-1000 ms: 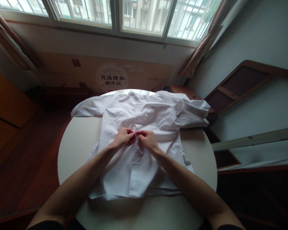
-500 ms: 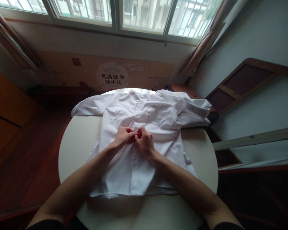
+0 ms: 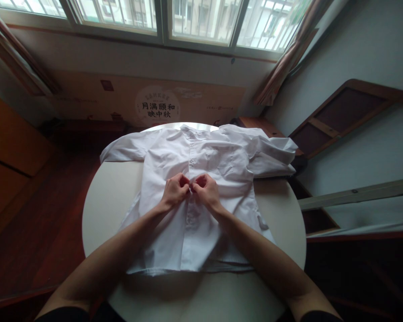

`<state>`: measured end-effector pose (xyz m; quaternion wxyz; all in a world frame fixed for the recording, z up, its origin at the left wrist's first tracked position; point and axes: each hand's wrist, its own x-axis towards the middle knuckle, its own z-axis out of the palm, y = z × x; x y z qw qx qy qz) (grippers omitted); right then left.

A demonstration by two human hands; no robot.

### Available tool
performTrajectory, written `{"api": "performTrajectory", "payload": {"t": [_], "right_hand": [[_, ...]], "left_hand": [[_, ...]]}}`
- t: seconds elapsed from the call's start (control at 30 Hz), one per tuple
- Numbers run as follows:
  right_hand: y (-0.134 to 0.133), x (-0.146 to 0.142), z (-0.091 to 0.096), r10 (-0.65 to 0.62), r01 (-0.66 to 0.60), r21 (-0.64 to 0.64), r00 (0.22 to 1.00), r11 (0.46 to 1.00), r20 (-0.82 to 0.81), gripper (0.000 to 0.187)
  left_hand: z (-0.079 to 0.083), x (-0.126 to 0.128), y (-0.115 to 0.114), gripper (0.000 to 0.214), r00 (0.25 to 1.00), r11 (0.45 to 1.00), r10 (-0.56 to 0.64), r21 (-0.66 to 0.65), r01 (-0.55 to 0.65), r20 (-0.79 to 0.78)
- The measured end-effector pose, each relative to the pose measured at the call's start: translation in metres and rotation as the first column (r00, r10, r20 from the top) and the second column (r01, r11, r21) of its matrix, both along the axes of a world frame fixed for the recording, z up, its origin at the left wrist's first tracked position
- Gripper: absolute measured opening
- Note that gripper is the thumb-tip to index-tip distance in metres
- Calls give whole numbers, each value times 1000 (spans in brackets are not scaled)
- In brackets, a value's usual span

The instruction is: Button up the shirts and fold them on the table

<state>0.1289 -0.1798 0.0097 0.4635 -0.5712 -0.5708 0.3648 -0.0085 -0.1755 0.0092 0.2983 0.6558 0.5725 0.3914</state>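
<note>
A white button-up shirt (image 3: 164, 241) lies front side up across the round table (image 3: 104, 197), its collar away from me and its sleeves out to both sides. Over the middle of the button placket, my left hand (image 3: 177, 190) pinches the cloth between thumb and forefinger. My right hand (image 3: 205, 191) pinches the placket from the other side, its fingertips almost meeting those of the left. Whether a button sits between the fingertips is too small to make out. A chest pocket (image 3: 220, 160) shows on the right half of the shirt.
Behind the table, a long printed panel (image 3: 104, 103) stands under the barred window (image 3: 201, 22). Curtains (image 3: 272, 85) hang at both sides. A dark wooden framed piece (image 3: 342, 112) leans at the right wall, and an orange cabinet (image 3: 13, 156) stands at the left.
My fingers have shifted slightly on the placket, and both hands now look rounder, with the right hand's knuckles turned outward. The shirt lies nearly as before.
</note>
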Motion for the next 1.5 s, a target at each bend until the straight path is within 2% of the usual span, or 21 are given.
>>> {"api": "performTrajectory", "payload": {"t": [0.07, 0.13, 0.23, 0.3, 0.33, 0.4, 0.43, 0.5, 0.57, 0.67, 0.7, 0.77, 0.83, 0.93, 1.03, 1.1, 1.17, 1.23, 1.3, 1.37, 1.5], "right_hand": [[7, 3, 1, 7, -43, -162, 977, 986, -213, 19], [13, 6, 3, 2, -129, -295, 918, 947, -396, 29], [17, 9, 4, 16, -244, -408, 872, 880, -489, 38], [16, 10, 5, 62, -253, -424, 908, 869, -415, 35], [14, 12, 6, 100, -228, -401, 944, 887, -314, 32], [9, 18, 9, 170, -156, -253, 985, 955, 32, 23], [7, 22, 11, 164, -133, -135, 955, 982, 249, 18], [4, 37, 16, 41, -135, 105, 784, 985, 620, 19], [7, 57, 21, -130, -154, 259, 565, 953, 815, 33], [22, 85, 25, -224, -180, 288, 308, 941, 925, 52], [27, 91, 26, -217, -190, 269, 256, 944, 942, 55], [32, 96, 26, -212, -196, 253, 209, 947, 955, 60], [28, 93, 27, -224, -189, 269, 230, 944, 947, 62], [11, 92, 28, -243, -109, 292, 327, 950, 913, 56], [-5, 106, 28, -364, 181, 316, 430, 931, 826, 52], [-12, 118, 24, -411, 359, 246, 516, 900, 751, 54], [-18, 125, 16, -354, 380, 125, 624, 916, 697, 53], [-23, 125, 9, -269, 318, 58, 675, 946, 687, 49], [-25, 124, 4, -216, 233, 81, 644, 969, 734, 43], [-22, 128, 7, -219, 150, 162, 560, 975, 799, 38], [-3, 157, 30, -344, 94, 335, 395, 937, 852, 34]], "left_hand": [[0, -2, 0, 6, 999, 999, -33, 12, 33, 13], [0, -4, 1, 9, 996, 996, -90, 9, 89, 20], [1, -6, 3, 13, 980, 981, -193, 28, 194, -46], [2, -8, 3, 11, 970, 977, -194, 55, 204, -150], [2, -9, 4, 10, 962, 979, -172, 71, 191, -212], [2, -14, 5, 15, 931, 979, -112, 124, 164, -348], [1, -18, 7, 21, 906, 975, -78, 157, 156, -416], [-1, -28, 11, 35, 839, 971, -29, 186, 153, -543], [-4, -38, 16, 50, 752, 981, -32, 124, 150, -658], [-9, -48, 28, 61, 651, 988, -119, -22, 155, -750], [-10, -49, 32, 63, 637, 986, -139, -48, 157, -758], [-11, -49, 42, 67, 629, 986, -153, -73, 151, -762], [-9, -49, 51, 69, 628, 987, -154, -86, 138, -762], [-5, -52, 64, 68, 627, 985, -160, -85, 148, -763], [-6, -57, 73, 65, 629, 985, -144, -49, 165, -764], [-8, -60, 78, 65, 637, 991, -101, -23, 129, -764], [-10, -62, 81, 66, 644, 997, -61, -15, 76, -763], [-11, -62, 84, 69, 646, 999, -38, -23, 33, -762], [-11, -62, 84, 73, 648, 999, -20, -33, -9, -762], [-11, -63, 81, 75, 647, 999, -11, -42, -33, -762], [-12, -64, 74, 76, 647, 998, 16, -31, -62, -762]]}}
